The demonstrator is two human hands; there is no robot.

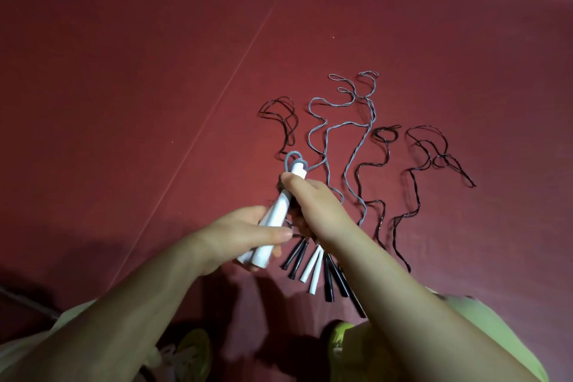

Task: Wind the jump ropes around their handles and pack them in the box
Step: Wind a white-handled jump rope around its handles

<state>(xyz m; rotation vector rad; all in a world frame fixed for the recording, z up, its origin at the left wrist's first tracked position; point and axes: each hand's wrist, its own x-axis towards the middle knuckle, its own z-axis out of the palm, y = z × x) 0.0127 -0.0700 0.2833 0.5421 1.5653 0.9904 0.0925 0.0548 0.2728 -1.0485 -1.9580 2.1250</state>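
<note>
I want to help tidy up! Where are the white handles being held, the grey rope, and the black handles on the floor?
white plastic handles in hand (280, 211), head view, middle of shaft
grey twisted rope (333, 130), head view, wavy stretch on floor
black plastic handles on floor (296, 257), head view, left pair

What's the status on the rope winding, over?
Left hand grips white handles; right hand holds grey rope at top. Winding just begun. Black ropes lie loose on red floor; no box in view.

No legible text, label, brand, number or sign is visible on any surface. The white plastic jump-rope handles (280, 217), the black handles (296, 257) at about 6 o'clock and the dark red floor mat (155, 71) carry no readable markings.
</note>
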